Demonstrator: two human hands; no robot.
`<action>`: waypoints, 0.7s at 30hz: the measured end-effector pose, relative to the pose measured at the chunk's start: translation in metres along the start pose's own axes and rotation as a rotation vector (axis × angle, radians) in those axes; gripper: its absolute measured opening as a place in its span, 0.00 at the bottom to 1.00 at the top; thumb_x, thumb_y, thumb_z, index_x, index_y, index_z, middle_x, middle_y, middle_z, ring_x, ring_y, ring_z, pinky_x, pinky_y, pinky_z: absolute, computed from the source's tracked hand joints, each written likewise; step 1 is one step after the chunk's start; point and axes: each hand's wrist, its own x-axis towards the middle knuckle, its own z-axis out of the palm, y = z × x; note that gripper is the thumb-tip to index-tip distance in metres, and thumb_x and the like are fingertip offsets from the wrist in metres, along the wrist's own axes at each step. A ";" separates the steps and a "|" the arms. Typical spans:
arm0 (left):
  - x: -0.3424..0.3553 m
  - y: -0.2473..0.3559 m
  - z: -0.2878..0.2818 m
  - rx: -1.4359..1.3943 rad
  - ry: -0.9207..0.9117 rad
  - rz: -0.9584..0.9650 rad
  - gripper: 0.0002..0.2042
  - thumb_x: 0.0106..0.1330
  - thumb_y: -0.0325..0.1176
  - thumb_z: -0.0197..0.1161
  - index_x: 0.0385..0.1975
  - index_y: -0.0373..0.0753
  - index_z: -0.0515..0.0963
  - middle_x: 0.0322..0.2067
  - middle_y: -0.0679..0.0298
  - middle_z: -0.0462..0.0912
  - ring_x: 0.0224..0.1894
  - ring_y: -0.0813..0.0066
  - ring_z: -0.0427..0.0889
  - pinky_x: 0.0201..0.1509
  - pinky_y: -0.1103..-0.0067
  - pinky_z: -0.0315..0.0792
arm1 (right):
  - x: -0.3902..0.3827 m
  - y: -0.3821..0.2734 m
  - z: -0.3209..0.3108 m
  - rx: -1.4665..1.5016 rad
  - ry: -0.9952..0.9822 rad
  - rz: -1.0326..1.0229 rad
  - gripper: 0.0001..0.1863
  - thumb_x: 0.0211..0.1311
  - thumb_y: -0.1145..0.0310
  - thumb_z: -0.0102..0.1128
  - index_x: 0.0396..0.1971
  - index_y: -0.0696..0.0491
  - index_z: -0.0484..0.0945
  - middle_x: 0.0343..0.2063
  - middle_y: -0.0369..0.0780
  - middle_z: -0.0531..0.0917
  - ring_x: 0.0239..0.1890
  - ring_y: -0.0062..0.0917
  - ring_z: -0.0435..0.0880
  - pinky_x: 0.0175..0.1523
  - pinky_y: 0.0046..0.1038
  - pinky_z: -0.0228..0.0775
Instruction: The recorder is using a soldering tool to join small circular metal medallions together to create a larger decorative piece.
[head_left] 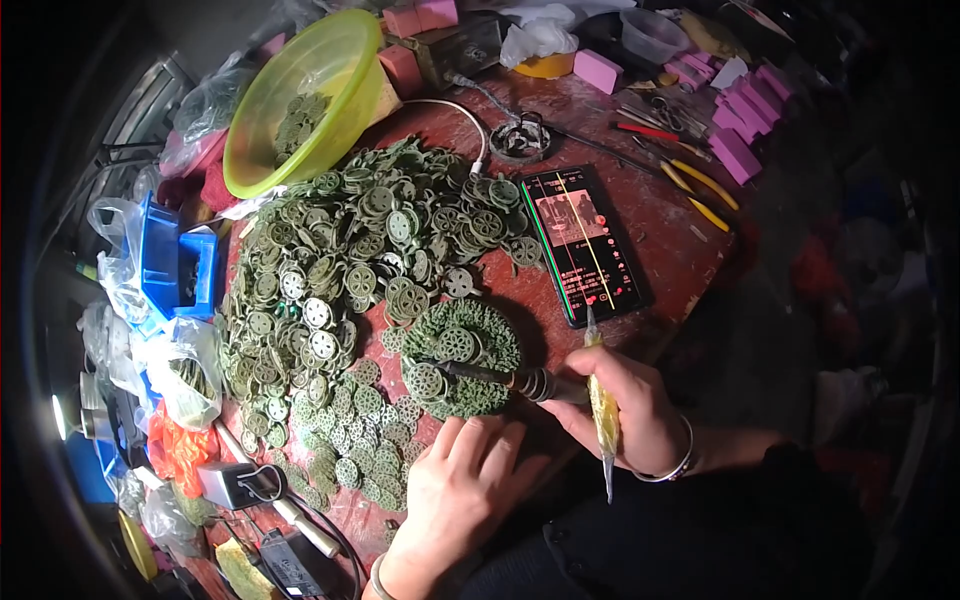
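A round green, rough-surfaced pad point(508, 345) lies in front of me with two patterned green discs on it, one of them a lower-left disc point(427, 381). My right hand point(635, 410) is closed round a soldering iron point(480, 373) with a dark shaft, its tip at that disc. The same hand also holds a slim pointed tool point(604, 415) wrapped in yellow, upright between the fingers. My left hand point(470, 495) rests at the pad's near edge, fingers slightly bent and apart, their tips partly hidden. Beside the pad, a large heap of loose green discs point(365, 235) covers the table.
A lit phone point(585, 245) lies right of the pad. Behind the heap stands a yellow-green basin point(240, 150) with discs inside. Pliers point(700, 190) and pink blocks point(735, 155) lie far right. Blue bins point(180, 260), plastic bags and cables point(335, 530) crowd the left.
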 end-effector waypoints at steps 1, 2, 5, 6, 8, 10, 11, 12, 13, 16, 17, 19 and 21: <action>0.000 0.000 0.000 -0.055 -0.005 -0.009 0.16 0.50 0.34 0.74 0.37 0.37 0.79 0.34 0.60 0.78 0.33 0.63 0.78 0.34 0.72 0.75 | 0.000 0.000 0.000 0.001 0.001 0.000 0.15 0.57 0.75 0.68 0.41 0.59 0.73 0.30 0.46 0.80 0.31 0.40 0.83 0.35 0.33 0.73; 0.001 0.001 0.000 -0.055 -0.006 -0.009 0.16 0.50 0.34 0.74 0.37 0.37 0.79 0.34 0.60 0.78 0.33 0.63 0.78 0.34 0.72 0.75 | 0.000 0.001 0.000 0.009 -0.005 0.006 0.15 0.57 0.75 0.68 0.41 0.59 0.73 0.30 0.47 0.80 0.31 0.40 0.83 0.35 0.33 0.73; 0.003 0.001 -0.001 -0.147 -0.025 -0.043 0.15 0.50 0.31 0.74 0.36 0.37 0.79 0.34 0.61 0.79 0.33 0.62 0.79 0.34 0.71 0.75 | 0.002 0.002 -0.001 0.030 -0.020 0.021 0.15 0.57 0.75 0.67 0.41 0.60 0.73 0.30 0.47 0.81 0.31 0.41 0.83 0.35 0.33 0.73; 0.002 0.001 -0.001 -0.220 -0.035 -0.040 0.14 0.50 0.29 0.74 0.36 0.37 0.79 0.32 0.61 0.79 0.32 0.62 0.79 0.35 0.71 0.75 | 0.002 0.000 -0.002 0.038 -0.026 0.027 0.15 0.57 0.75 0.67 0.42 0.60 0.73 0.30 0.47 0.81 0.31 0.41 0.83 0.36 0.33 0.73; 0.001 -0.001 -0.002 -0.292 -0.043 -0.033 0.13 0.49 0.28 0.73 0.35 0.37 0.79 0.31 0.62 0.79 0.31 0.61 0.79 0.35 0.70 0.75 | 0.002 0.001 -0.003 0.056 -0.026 0.024 0.15 0.57 0.76 0.67 0.42 0.60 0.73 0.31 0.46 0.81 0.31 0.39 0.84 0.36 0.32 0.73; 0.002 -0.003 -0.001 -0.359 -0.060 0.022 0.11 0.51 0.26 0.72 0.33 0.37 0.78 0.29 0.62 0.79 0.31 0.63 0.79 0.34 0.74 0.76 | 0.004 0.002 -0.006 0.073 -0.028 0.026 0.15 0.57 0.76 0.67 0.42 0.60 0.73 0.31 0.46 0.81 0.32 0.36 0.84 0.37 0.31 0.73; 0.003 -0.002 -0.003 -0.361 -0.058 0.026 0.11 0.51 0.26 0.72 0.33 0.37 0.78 0.29 0.62 0.79 0.31 0.63 0.79 0.34 0.74 0.76 | 0.006 0.000 -0.010 0.132 -0.059 0.027 0.16 0.58 0.76 0.67 0.44 0.60 0.72 0.32 0.44 0.81 0.33 0.32 0.85 0.38 0.29 0.74; 0.002 0.001 -0.006 -0.472 -0.049 -0.076 0.11 0.51 0.24 0.72 0.33 0.36 0.78 0.29 0.62 0.79 0.31 0.63 0.80 0.34 0.74 0.75 | 0.008 0.001 -0.012 0.199 -0.099 0.029 0.17 0.58 0.77 0.67 0.45 0.60 0.72 0.33 0.41 0.82 0.35 0.27 0.85 0.40 0.27 0.75; 0.001 0.002 -0.008 -0.582 -0.039 -0.176 0.11 0.50 0.23 0.72 0.32 0.35 0.78 0.29 0.62 0.79 0.31 0.63 0.80 0.34 0.74 0.75 | 0.009 0.002 -0.013 0.200 -0.102 0.026 0.17 0.58 0.77 0.67 0.45 0.60 0.72 0.33 0.41 0.82 0.35 0.27 0.85 0.40 0.27 0.75; -0.003 -0.005 -0.010 -0.777 0.070 -0.301 0.10 0.53 0.22 0.72 0.34 0.34 0.80 0.31 0.61 0.81 0.33 0.72 0.81 0.36 0.78 0.74 | 0.016 -0.005 -0.024 0.705 -0.231 0.199 0.22 0.60 0.78 0.66 0.53 0.61 0.69 0.37 0.37 0.84 0.41 0.18 0.84 0.47 0.21 0.74; -0.010 -0.008 -0.009 -0.818 0.097 -0.374 0.10 0.54 0.21 0.72 0.36 0.34 0.80 0.31 0.62 0.81 0.34 0.77 0.82 0.35 0.81 0.74 | 0.024 -0.014 -0.032 0.568 -0.304 0.120 0.20 0.62 0.78 0.64 0.53 0.63 0.70 0.36 0.39 0.84 0.40 0.18 0.84 0.48 0.20 0.74; -0.011 -0.003 -0.010 -1.069 0.167 -0.604 0.10 0.55 0.20 0.72 0.36 0.34 0.80 0.32 0.65 0.81 0.34 0.80 0.81 0.34 0.83 0.74 | 0.025 -0.007 -0.039 0.631 -0.458 0.101 0.21 0.64 0.77 0.62 0.55 0.63 0.70 0.34 0.41 0.87 0.33 0.18 0.85 0.42 0.20 0.76; -0.012 -0.005 -0.012 -1.126 0.164 -0.658 0.11 0.56 0.19 0.71 0.37 0.33 0.80 0.35 0.65 0.80 0.37 0.80 0.81 0.38 0.83 0.74 | 0.018 -0.014 -0.031 0.756 -0.403 0.315 0.19 0.63 0.73 0.66 0.53 0.60 0.77 0.31 0.37 0.85 0.23 0.14 0.82 0.32 0.17 0.75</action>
